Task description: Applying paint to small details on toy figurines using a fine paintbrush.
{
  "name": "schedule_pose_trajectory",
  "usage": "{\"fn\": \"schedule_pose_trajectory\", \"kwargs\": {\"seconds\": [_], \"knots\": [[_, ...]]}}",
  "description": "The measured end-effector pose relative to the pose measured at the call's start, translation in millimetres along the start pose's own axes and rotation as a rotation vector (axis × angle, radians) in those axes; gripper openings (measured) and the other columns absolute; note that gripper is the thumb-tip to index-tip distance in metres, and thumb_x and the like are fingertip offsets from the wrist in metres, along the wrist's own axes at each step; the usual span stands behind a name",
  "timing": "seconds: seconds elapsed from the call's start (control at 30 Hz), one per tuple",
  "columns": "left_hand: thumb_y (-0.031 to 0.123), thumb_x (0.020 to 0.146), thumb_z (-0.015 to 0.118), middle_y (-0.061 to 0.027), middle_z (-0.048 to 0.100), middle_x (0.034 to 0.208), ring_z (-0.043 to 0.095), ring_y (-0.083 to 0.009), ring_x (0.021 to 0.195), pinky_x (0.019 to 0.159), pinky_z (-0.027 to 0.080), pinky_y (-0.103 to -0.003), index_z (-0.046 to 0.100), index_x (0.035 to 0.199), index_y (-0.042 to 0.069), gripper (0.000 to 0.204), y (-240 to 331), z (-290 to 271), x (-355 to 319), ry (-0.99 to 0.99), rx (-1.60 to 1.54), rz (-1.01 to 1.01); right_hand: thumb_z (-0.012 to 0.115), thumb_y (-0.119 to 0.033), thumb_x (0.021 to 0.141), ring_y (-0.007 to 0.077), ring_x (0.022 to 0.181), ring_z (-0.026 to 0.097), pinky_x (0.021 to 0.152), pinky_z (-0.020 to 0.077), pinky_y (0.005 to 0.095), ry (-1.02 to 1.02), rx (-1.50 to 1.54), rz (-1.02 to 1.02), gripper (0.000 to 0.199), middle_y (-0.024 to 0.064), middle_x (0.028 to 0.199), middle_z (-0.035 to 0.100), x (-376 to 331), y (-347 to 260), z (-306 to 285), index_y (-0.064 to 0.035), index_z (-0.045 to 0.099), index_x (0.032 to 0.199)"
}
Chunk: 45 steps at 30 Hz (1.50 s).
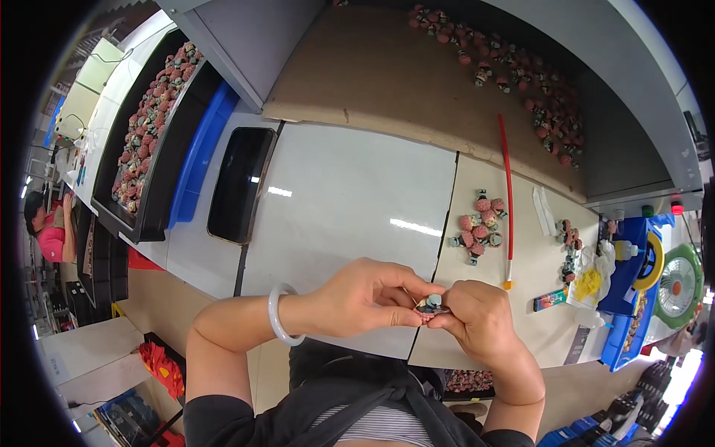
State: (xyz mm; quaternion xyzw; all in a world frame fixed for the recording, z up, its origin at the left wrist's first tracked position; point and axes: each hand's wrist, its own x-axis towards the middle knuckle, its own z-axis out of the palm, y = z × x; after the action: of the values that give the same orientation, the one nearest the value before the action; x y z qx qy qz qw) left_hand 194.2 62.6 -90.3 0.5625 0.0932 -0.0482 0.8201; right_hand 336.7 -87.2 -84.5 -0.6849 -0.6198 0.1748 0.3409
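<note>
A small pink and grey-blue figurine [430,304] is held over the near edge of the white table. The fingertips of my left hand [369,298] pinch it from the left, with a pale bangle on that wrist. My right hand [480,316] is closed against its other side, thumb and curled forefinger at the figurine. Something dark and thin shows between the two hands, too small to make out. Just beyond my right hand lies a loose cluster of similar pink figurines [478,227]. A red-handled brush [506,186] lies beside them, bristles toward me.
A black phone [240,185] lies at the left of the table. Further left, a black tray [153,236] holds many pink figurines. More figurines [551,112] lie inside the grey booth at the back. At right are a blue bin [624,298], yellow tape roll [655,259] and green fan [679,287].
</note>
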Motion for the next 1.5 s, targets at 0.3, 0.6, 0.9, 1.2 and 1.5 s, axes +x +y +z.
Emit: {"fn": "schedule_pose_trajectory", "kwargs": {"seconds": [0.3, 0.6, 0.9, 1.2, 1.5], "knots": [[-0.004, 0.076, 0.062, -0.0086, 0.058, 0.093, 0.06, -0.0133, 0.085, 0.077, 0.049, -0.024, 0.053, 0.112, -0.002, 0.037, 1.0, 0.0, -0.6, -0.011, -0.009, -0.006, 0.066, -0.035, 0.068, 0.0227, 0.048, 0.047, 0.042, 0.0369, 0.0328, 0.006, 0.007, -0.018, 0.033, 0.0046, 0.054, 0.045, -0.3, 1.9, 1.5, -0.0062, 0.05, 0.066], [-0.004, 0.076, 0.063, -0.0089, 0.059, 0.095, 0.06, -0.0131, 0.085, 0.077, 0.049, -0.023, 0.053, 0.112, -0.002, 0.038, 0.4, 0.1, -1.2, -0.008, -0.043, -0.038, 0.066, -0.036, 0.068, 0.0223, 0.048, 0.047, 0.041, 0.0369, 0.0323, -0.002, 0.015, -0.035, 0.034, 0.0042, 0.054, 0.045, 1.1, 0.7, -1.0, -0.0062, 0.05, 0.066], [-0.005, 0.076, 0.062, -0.0097, 0.059, 0.096, 0.061, -0.0136, 0.087, 0.078, 0.049, -0.024, 0.054, 0.111, -0.003, 0.036, 2.1, 1.5, -2.0, -0.009, -0.077, -0.033, 0.066, -0.039, 0.065, 0.0208, 0.045, 0.045, 0.039, 0.035, 0.031, 0.062, -0.004, -0.068, 0.037, 0.0035, 0.051, 0.043, -0.8, 3.0, 0.4, -0.0068, 0.049, 0.06], [-0.005, 0.076, 0.062, -0.0101, 0.06, 0.098, 0.06, -0.0138, 0.089, 0.079, 0.048, -0.024, 0.052, 0.112, -0.003, 0.037, 0.1, 0.9, -1.5, -0.02, -0.107, -0.01, 0.065, -0.043, 0.065, 0.0197, 0.042, 0.043, 0.038, 0.0337, 0.0301, 0.109, -0.06, -0.083, 0.04, 0.0028, 0.049, 0.04, -2.1, 5.4, 3.5, -0.0075, 0.048, 0.058], [-0.005, 0.077, 0.061, -0.0107, 0.06, 0.099, 0.06, -0.0144, 0.089, 0.079, 0.047, -0.024, 0.051, 0.113, -0.004, 0.038, 0.7, 1.2, -1.6, -0.01, -0.143, -0.032, 0.065, -0.042, 0.066, 0.0199, 0.043, 0.043, 0.039, 0.0339, 0.0302, 0.095, -0.05, -0.08, 0.039, 0.0029, 0.049, 0.04, -1.1, 4.6, 3.3, -0.0075, 0.048, 0.059]]}}
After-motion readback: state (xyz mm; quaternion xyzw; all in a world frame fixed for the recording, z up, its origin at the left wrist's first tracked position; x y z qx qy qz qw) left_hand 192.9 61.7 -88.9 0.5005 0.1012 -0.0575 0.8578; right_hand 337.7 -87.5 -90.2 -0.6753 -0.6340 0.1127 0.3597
